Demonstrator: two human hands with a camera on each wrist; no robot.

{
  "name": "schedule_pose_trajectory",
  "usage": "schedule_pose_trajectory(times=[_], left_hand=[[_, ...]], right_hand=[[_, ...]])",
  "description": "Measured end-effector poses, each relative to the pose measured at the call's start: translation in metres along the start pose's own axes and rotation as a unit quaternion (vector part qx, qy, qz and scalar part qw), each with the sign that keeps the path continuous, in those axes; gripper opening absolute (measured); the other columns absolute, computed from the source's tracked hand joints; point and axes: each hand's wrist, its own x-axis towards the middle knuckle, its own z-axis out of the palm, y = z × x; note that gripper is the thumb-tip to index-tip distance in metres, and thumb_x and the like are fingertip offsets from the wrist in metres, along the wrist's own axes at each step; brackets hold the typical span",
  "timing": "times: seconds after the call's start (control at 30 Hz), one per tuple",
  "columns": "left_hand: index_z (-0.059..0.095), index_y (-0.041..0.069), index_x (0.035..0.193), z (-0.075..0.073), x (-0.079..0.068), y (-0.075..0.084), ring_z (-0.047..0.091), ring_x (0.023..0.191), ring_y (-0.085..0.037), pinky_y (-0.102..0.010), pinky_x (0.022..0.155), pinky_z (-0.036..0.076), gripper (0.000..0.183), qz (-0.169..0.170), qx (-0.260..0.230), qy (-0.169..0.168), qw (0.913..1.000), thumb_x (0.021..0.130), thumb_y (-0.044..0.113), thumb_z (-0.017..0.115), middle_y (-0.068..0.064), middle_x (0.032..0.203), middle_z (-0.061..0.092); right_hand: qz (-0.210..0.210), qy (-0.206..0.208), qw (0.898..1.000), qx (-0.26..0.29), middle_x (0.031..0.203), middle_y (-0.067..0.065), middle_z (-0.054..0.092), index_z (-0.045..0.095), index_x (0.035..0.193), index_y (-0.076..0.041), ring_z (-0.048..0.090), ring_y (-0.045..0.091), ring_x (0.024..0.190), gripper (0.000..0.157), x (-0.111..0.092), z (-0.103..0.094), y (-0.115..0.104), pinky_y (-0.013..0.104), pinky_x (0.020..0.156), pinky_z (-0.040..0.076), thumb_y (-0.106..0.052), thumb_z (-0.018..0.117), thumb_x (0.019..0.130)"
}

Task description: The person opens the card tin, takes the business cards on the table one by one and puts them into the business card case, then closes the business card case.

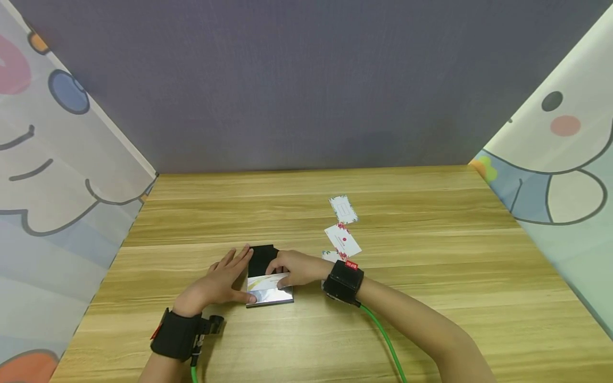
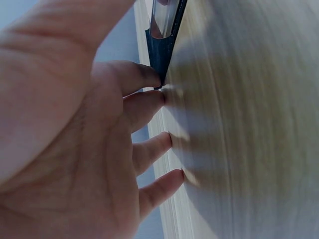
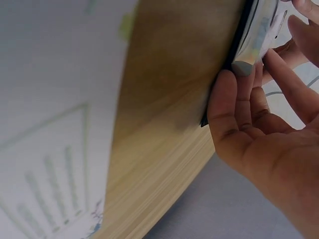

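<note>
A flat card case (image 1: 262, 259), black above and shiny silver below, lies on the table. Across its silver part is a white business card (image 1: 261, 282) with gold curved lines. My left hand (image 1: 217, 284) spreads its fingers along the case's left side. Its thumb presses the lower left corner, and in the left wrist view the fingertips rest on the table beside the black edge. From the right, my right hand (image 1: 298, 268) pinches the card's right end between thumb and curled fingers. The case's right part is partly hidden behind that hand.
Right of the case, a white card with a blue floral border (image 1: 343, 209) lies farthest back. Nearer is a card with red flowers (image 1: 342, 240). Another card (image 1: 332, 256) is partly covered by my right wrist. A grey panel (image 1: 311, 85) stands behind the wooden table (image 1: 421, 266).
</note>
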Motion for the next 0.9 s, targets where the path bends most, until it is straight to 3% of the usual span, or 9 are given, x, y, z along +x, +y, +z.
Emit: schedule_pose_trajectory(times=[0.43,0.63,0.9], left_hand=[[0.014,0.003,0.146,0.0,0.0,0.001,0.004,0.137,-0.046,-0.07,0.099,0.012,0.105,-0.002,0.0,-0.002,1.0,0.071,0.05,0.071,-0.017,0.153,0.009],[0.014,0.004,0.147,0.002,0.003,-0.002,0.004,0.138,-0.045,-0.07,0.1,0.012,0.105,-0.004,0.004,-0.003,1.0,0.071,0.051,0.07,-0.016,0.154,0.008],[0.014,0.004,0.147,0.001,0.002,-0.002,0.003,0.138,-0.044,-0.07,0.099,0.011,0.106,-0.008,0.003,-0.005,1.0,0.071,0.051,0.07,-0.016,0.154,0.008]], right_hand=[[0.001,-0.006,1.0,-0.025,0.091,0.003,0.055,0.062,0.116,-0.008,0.045,0.009,0.079,0.035,-0.004,0.002,-0.002,0.014,0.062,0.031,-0.018,0.067,0.083],[-0.004,0.005,1.0,-0.001,0.097,0.008,0.057,0.057,0.12,-0.004,0.052,0.014,0.086,0.038,-0.008,-0.001,0.0,0.014,0.07,0.039,-0.016,0.065,0.085],[-0.001,0.048,0.998,0.027,0.102,0.013,0.057,0.057,0.117,0.0,0.055,0.021,0.09,0.037,-0.019,-0.012,0.009,0.021,0.078,0.045,-0.011,0.066,0.083]])
